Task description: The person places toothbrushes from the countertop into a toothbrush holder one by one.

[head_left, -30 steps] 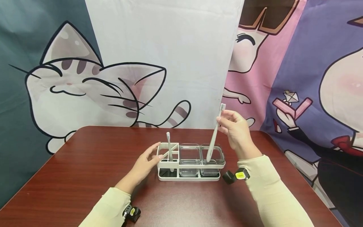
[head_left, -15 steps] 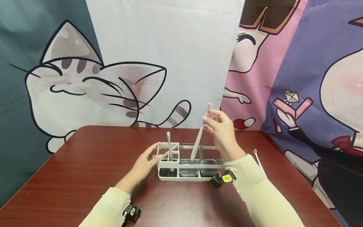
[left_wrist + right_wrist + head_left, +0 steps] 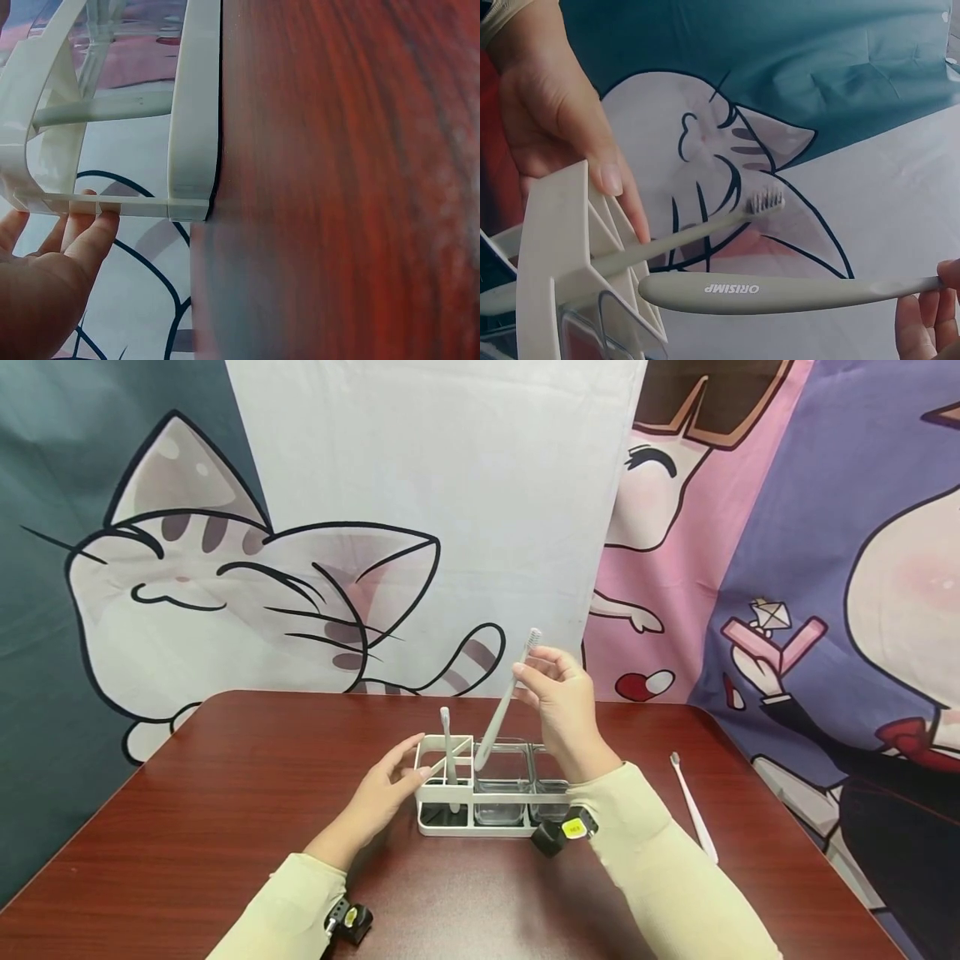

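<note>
The right hand (image 3: 558, 702) was up above the holder (image 3: 495, 793), pinching a grey toothbrush (image 3: 501, 710) near its bristle end between thumb and fingertips. The brush hung tilted, head up beside the thumb, handle running down and to the left of the hand. Its lower tip sat just above the holder's rim, about where the left slotted section meets the middle clear cup (image 3: 501, 785); whether it had entered a slot could not be told. From the right wrist, the handle (image 3: 780, 292) showed the word ORISIMP, with only the fingertips (image 3: 949, 274) pinching its far end in view.

The left hand (image 3: 382, 793) lay low and left of the holder, fingers straight and relaxed, tips touching the holder's left end wall. It gripped nothing. The left wrist view showed those fingertips (image 3: 94, 225) against the white frame (image 3: 191, 135), right at its corner.

Just past the left fingertips, a second toothbrush (image 3: 447, 747) stood in the left slotted section, head up, leaning slightly. The right wrist view caught it too (image 3: 697, 229), poking out through the white dividers beside the left thumb.

Right of the right forearm, well apart from the holder, a third toothbrush (image 3: 693, 806) lay flat on the red-brown surface (image 3: 225, 793). It was pale, with its head pointing away from the person.
</note>
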### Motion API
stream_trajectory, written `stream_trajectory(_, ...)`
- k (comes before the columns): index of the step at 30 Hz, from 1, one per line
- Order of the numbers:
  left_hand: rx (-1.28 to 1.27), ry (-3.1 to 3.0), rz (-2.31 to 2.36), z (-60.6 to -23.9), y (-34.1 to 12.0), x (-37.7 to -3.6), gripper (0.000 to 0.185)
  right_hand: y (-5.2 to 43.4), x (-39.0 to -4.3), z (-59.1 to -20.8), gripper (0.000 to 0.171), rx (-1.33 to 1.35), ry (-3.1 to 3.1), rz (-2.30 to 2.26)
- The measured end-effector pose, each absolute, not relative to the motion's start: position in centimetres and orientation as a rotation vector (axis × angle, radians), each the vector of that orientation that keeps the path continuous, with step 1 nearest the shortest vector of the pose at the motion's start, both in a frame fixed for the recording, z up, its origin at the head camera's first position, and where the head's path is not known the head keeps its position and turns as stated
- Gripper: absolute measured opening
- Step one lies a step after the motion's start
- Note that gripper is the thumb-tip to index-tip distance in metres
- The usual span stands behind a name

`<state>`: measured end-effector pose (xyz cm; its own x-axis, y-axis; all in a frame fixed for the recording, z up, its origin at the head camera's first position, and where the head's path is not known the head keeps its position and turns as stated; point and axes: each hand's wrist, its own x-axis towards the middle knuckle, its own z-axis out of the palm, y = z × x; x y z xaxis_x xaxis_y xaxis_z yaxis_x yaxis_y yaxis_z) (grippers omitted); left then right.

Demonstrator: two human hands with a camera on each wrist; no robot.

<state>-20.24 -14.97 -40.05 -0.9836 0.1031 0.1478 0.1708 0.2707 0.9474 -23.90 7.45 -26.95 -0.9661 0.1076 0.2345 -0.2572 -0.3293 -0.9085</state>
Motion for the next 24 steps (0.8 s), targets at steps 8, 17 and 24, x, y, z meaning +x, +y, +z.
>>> stream_trajectory(8, -0.263, -2.453, -1.846, -40.2, -15.1, -20.2, 0.058, 5.9, -24.1, -27.6, 0.022, 0.247, -1.665, 2.366)
stream_trajectory(17, -0.263, -2.450, -1.841, -40.0, -15.0, -20.2, 0.057, 4.6, -24.2, -28.7, 0.018, 0.341, -1.745, 2.286)
stream_trajectory(24, -0.255, -2.452, -1.849, -39.8, -14.9, -20.2, 0.056, 4.1, -24.0, -29.3, 0.019, 0.325, -1.846, 2.241)
